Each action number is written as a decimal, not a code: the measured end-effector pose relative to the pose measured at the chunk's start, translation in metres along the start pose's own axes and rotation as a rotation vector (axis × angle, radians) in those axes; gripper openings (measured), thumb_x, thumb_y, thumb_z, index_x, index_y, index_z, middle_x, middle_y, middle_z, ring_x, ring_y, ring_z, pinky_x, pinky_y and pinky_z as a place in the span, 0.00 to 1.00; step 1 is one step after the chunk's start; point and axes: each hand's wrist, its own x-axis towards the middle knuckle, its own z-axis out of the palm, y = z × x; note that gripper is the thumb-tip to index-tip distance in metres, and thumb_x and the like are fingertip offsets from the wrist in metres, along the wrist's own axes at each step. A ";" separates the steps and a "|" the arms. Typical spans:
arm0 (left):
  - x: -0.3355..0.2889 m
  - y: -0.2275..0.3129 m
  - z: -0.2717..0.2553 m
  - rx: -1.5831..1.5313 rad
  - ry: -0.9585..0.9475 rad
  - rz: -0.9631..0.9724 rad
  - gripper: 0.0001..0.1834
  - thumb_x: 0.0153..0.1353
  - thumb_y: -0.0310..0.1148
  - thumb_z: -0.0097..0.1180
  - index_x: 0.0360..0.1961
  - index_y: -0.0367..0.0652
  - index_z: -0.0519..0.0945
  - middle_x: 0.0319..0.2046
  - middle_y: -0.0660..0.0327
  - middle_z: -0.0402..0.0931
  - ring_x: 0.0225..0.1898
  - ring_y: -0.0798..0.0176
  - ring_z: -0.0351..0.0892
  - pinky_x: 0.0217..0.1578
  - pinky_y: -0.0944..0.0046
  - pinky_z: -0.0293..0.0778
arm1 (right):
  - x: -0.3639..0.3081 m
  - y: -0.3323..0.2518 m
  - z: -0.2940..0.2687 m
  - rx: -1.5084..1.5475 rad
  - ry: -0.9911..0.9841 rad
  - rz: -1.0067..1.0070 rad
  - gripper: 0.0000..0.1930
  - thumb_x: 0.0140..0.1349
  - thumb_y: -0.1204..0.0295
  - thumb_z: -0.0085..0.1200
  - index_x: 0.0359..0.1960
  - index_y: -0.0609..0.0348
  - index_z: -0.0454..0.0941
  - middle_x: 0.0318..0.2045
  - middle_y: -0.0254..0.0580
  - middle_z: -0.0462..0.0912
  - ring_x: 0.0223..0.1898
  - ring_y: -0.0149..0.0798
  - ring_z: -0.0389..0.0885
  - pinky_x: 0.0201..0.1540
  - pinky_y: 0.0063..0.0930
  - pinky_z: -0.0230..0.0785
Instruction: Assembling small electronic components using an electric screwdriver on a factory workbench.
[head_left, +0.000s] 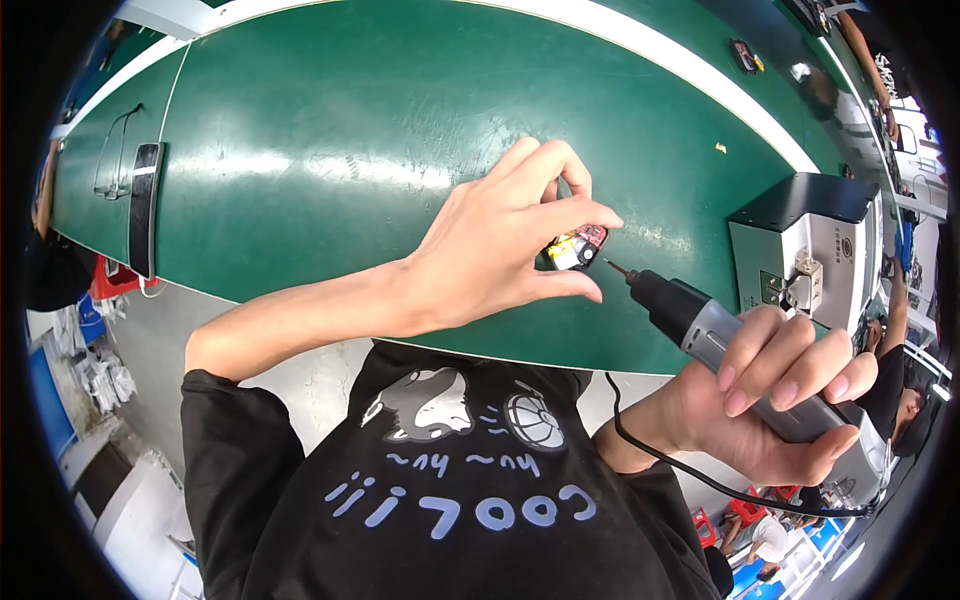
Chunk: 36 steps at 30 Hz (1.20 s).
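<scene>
My right hand (780, 390) is wrapped around a grey and black electric screwdriver (705, 325). Its thin bit points left and ends a little short of a small electronic assembly (575, 247) with a red circuit board, yellow tape and a black rim. Over that assembly, on the green bench, my left hand (510, 225) is held with thumb and forefinger apart on either side of it. The other left fingers are bent, and part of the assembly is hidden behind the hand. Whether the left fingers touch it I cannot tell.
A black and white power unit (800, 250) with a metal connector stands at the right of the green bench (330, 90). A black cable (650, 450) hangs from the screwdriver. A dark phone-like slab (146, 210) and glasses (115, 165) lie at the left. Another small assembly (746, 56) lies beyond the white divider.
</scene>
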 end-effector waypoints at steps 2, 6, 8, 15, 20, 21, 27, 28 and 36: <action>0.000 -0.001 -0.003 0.252 -0.052 0.074 0.23 0.42 0.36 0.75 0.43 0.51 0.83 0.38 0.68 0.74 0.40 0.62 0.72 0.38 0.63 0.73 | 0.000 -0.001 -0.001 0.001 -0.007 -0.003 0.15 0.65 0.58 0.48 0.38 0.58 0.66 0.22 0.37 0.69 0.10 0.27 0.62 0.12 0.19 0.58; -0.001 -0.009 -0.003 0.404 -0.077 0.206 0.25 0.44 0.39 0.73 0.46 0.51 0.81 0.40 0.69 0.76 0.41 0.60 0.74 0.39 0.62 0.75 | 0.001 -0.006 -0.012 0.025 -0.039 0.012 0.17 0.67 0.56 0.48 0.39 0.58 0.63 0.24 0.40 0.70 0.12 0.30 0.64 0.13 0.21 0.59; 0.000 -0.012 -0.003 0.413 -0.097 0.307 0.23 0.46 0.40 0.71 0.46 0.50 0.81 0.43 0.70 0.76 0.43 0.61 0.75 0.38 0.62 0.77 | 0.001 -0.009 -0.017 0.038 -0.069 0.014 0.18 0.69 0.55 0.48 0.39 0.57 0.59 0.26 0.42 0.71 0.14 0.32 0.67 0.14 0.23 0.60; 0.010 -0.012 -0.008 0.381 -0.194 0.379 0.19 0.51 0.35 0.66 0.46 0.48 0.81 0.44 0.71 0.77 0.42 0.64 0.75 0.36 0.64 0.79 | 0.000 -0.007 -0.009 -0.004 0.023 0.002 0.15 0.65 0.58 0.47 0.38 0.59 0.68 0.22 0.39 0.70 0.11 0.28 0.62 0.13 0.21 0.57; 0.008 -0.009 0.000 0.732 -0.164 0.634 0.15 0.47 0.29 0.61 0.39 0.38 0.82 0.37 0.63 0.77 0.35 0.64 0.76 0.31 0.68 0.75 | 0.000 -0.001 -0.008 -0.004 0.040 -0.013 0.16 0.66 0.57 0.45 0.37 0.59 0.68 0.22 0.39 0.71 0.11 0.28 0.62 0.12 0.21 0.56; 0.009 -0.008 0.001 0.720 -0.143 0.685 0.12 0.45 0.26 0.62 0.34 0.35 0.82 0.34 0.60 0.77 0.32 0.65 0.76 0.28 0.69 0.71 | 0.000 -0.001 -0.008 -0.018 0.042 -0.012 0.16 0.66 0.57 0.45 0.37 0.59 0.68 0.22 0.39 0.71 0.11 0.28 0.62 0.12 0.21 0.55; 0.008 -0.006 0.004 0.775 -0.109 0.750 0.09 0.45 0.25 0.61 0.29 0.33 0.82 0.33 0.58 0.78 0.30 0.65 0.75 0.26 0.70 0.67 | -0.001 0.003 -0.009 -0.053 0.028 -0.014 0.16 0.67 0.57 0.42 0.38 0.59 0.67 0.23 0.40 0.72 0.11 0.28 0.62 0.12 0.22 0.54; 0.006 -0.007 0.005 0.774 -0.110 0.750 0.09 0.45 0.25 0.61 0.29 0.33 0.82 0.33 0.58 0.78 0.30 0.65 0.75 0.26 0.70 0.67 | -0.001 0.004 -0.010 -0.057 0.021 -0.011 0.16 0.68 0.57 0.42 0.38 0.59 0.67 0.23 0.41 0.72 0.11 0.28 0.61 0.12 0.22 0.53; -0.006 -0.012 0.013 0.870 0.009 0.769 0.09 0.46 0.25 0.61 0.30 0.33 0.82 0.33 0.54 0.81 0.31 0.59 0.80 0.25 0.70 0.71 | 0.000 0.013 -0.011 -0.051 -0.007 0.012 0.16 0.68 0.58 0.41 0.39 0.60 0.67 0.23 0.42 0.72 0.11 0.29 0.61 0.13 0.24 0.54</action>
